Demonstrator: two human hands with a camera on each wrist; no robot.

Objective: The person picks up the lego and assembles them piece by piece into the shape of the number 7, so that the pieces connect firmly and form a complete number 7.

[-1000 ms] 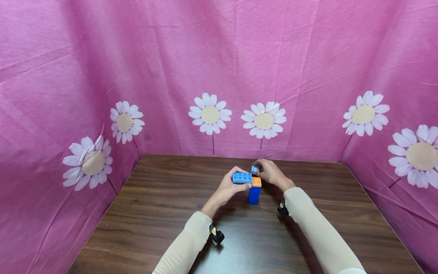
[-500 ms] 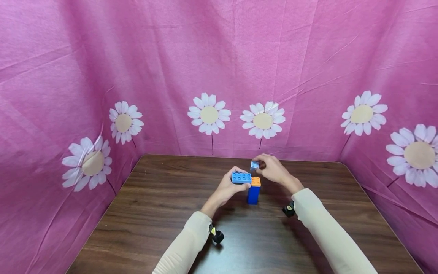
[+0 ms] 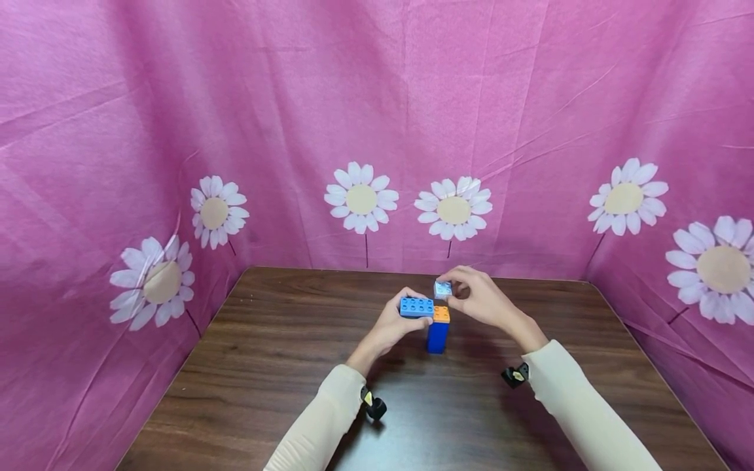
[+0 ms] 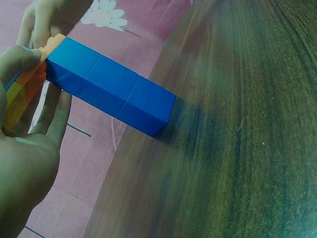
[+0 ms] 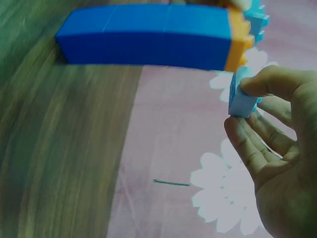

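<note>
My left hand (image 3: 389, 328) grips the top of a toy-brick build, thumb in front and fingers behind. A long light blue brick (image 3: 416, 307) with studs sits there beside an orange brick (image 3: 441, 314). A yellow brick (image 4: 15, 105) shows under the left thumb in the left wrist view. Below the orange brick stands a column of dark blue bricks (image 4: 111, 85), its foot at the tabletop. My right hand (image 3: 482, 299) pinches a small pale blue brick (image 5: 242, 96) between thumb and fingertips. It is just behind and above the orange brick; whether they touch I cannot tell.
The brown wooden table (image 3: 283, 366) ends at a pink curtain (image 3: 283, 131) with printed daisies, which encloses the back and both sides. Each wrist carries a small black camera, the left one (image 3: 374, 405) and the right one (image 3: 515, 375).
The right hand has lifted the small pale blue brick, then brought it slightly down and right, and its forearm has swung right. The left hand and the column stay in place.
</note>
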